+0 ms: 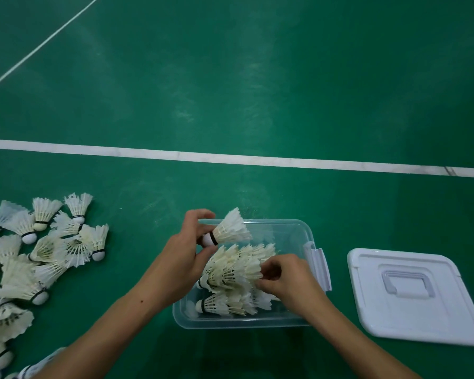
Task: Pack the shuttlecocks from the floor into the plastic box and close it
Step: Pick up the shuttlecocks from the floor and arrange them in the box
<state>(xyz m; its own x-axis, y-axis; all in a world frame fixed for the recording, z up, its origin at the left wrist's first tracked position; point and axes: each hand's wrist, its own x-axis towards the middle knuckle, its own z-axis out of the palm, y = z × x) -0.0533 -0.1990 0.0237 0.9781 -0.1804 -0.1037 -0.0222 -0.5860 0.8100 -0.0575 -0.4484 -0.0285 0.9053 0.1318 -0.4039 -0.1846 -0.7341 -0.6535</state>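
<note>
Holding one shuttlecock [229,229] by its cork end, your left hand [185,254] keeps it above the far left corner of the plastic box [290,228], feathers pointing away from you; the fingers [200,214] pinch round the cork, which leaves the skirt uncrushed and free to slide over the next cork. Your right hand [286,279] reaches into the box, its fingers curled on the feather end of the nested row [234,266], apparently steadying it so the held piece can join the same line. A second row [225,305] lies nearer you inside the box, corks to the left, which packs them tightly. The loose pile [39,253] remains on the floor [230,91] to your left, within reach of the feeding hand. The white lid [411,294] rests flat on the floor just right of the box, handle up, clear of the opening until packing ends. Much remains unpacked.
</note>
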